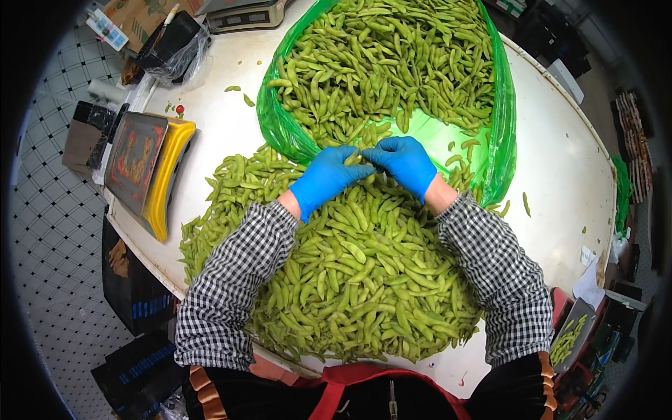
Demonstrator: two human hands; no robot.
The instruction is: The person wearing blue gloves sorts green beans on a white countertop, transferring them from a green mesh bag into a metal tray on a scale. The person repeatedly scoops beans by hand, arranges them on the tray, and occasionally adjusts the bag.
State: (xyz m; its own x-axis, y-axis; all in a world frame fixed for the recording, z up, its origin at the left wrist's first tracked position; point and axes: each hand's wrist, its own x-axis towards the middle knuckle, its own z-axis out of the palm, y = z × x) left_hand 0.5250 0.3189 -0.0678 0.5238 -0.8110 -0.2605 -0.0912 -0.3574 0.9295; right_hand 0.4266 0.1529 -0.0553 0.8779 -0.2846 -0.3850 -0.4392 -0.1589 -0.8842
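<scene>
My left hand (pixel 333 176), in a blue glove, pinches a green soybean pod (pixel 353 157) between thumb and fingers. Close at its right, my right hand (pixel 403 161), gloved the same way, has its fingertips drawn together; whether a pod is between them is hidden. Both hands are over the near edge of an open green plastic bag (pixel 504 126) filled with many pods (pixel 388 58). Under my forearms and towards my body spreads a large loose heap of green soybean pods (pixel 367 262) on the white table (pixel 562 157).
A yellow scale (pixel 167 178) with a stained metal tray stands at the table's left edge. Behind it are a black container (pixel 170 42) and another scale (pixel 244 14). At the lower right, a grey tray (pixel 580 336) holds some pods. Loose paper (pixel 589 283) lies near the right edge.
</scene>
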